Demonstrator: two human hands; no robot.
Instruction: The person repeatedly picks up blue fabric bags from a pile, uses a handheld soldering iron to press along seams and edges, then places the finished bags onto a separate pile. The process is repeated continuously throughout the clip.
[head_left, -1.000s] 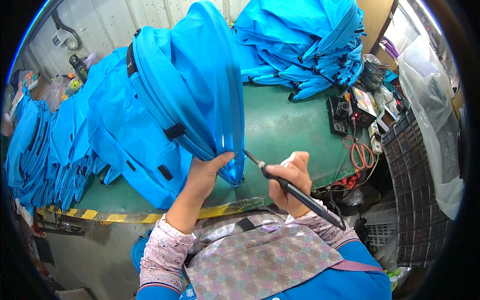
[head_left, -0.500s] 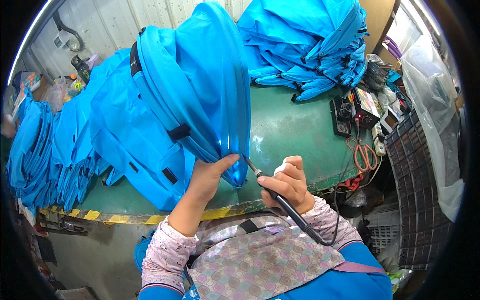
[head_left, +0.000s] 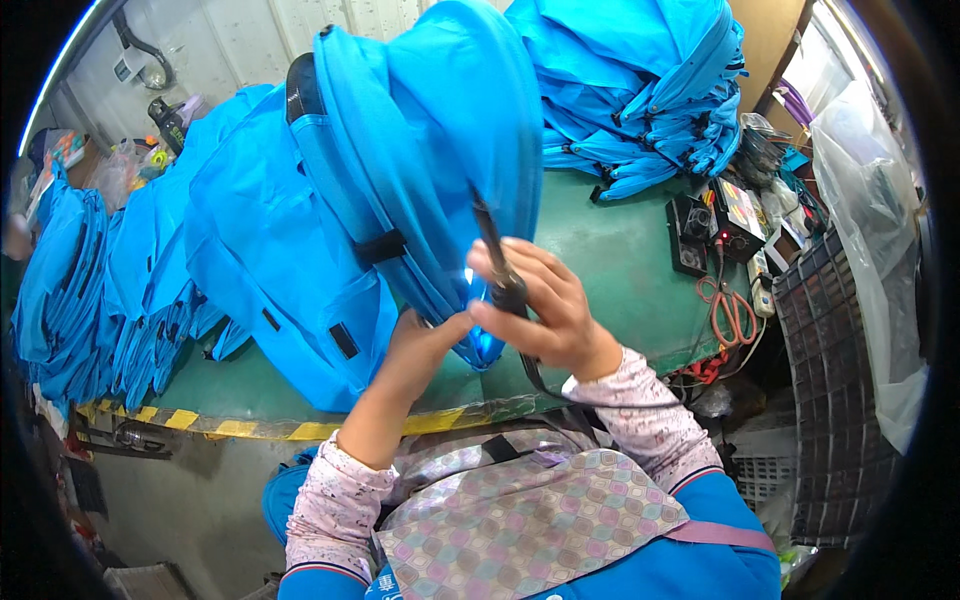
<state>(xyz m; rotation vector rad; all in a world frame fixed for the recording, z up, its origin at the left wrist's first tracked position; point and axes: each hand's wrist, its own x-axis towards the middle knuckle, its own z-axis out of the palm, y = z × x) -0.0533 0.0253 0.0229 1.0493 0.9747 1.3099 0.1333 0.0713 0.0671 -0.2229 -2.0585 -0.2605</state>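
Note:
A bright blue fabric hood [head_left: 430,130] with a curved, stiff-looking rim and black tabs stands over the table. My left hand [head_left: 415,350] is closed on its lower corner, the thumb pressed against the folded fabric. In my right hand [head_left: 555,305] is a soldering iron [head_left: 497,255] with a dark handle, its tip pointing up and away in front of the hood. Whether that tip touches the fabric cannot be made out. The fingers of my right hand come close to my left thumb, next to a shiny bright patch at the hood's corner.
More blue fabric pieces [head_left: 60,290] hang over the table's left side, and a tall pile of hoods [head_left: 650,90] lies at the back right. A soldering station [head_left: 735,225], orange-handled scissors [head_left: 730,310] and a black rack [head_left: 835,380] are at the right. The green tabletop [head_left: 600,250] has a yellow-black striped edge.
My right hand has moved left and up, and the soldering iron has swung from pointing at the corner to nearly upright. The hood has shifted slightly right; my left hand keeps its hold.

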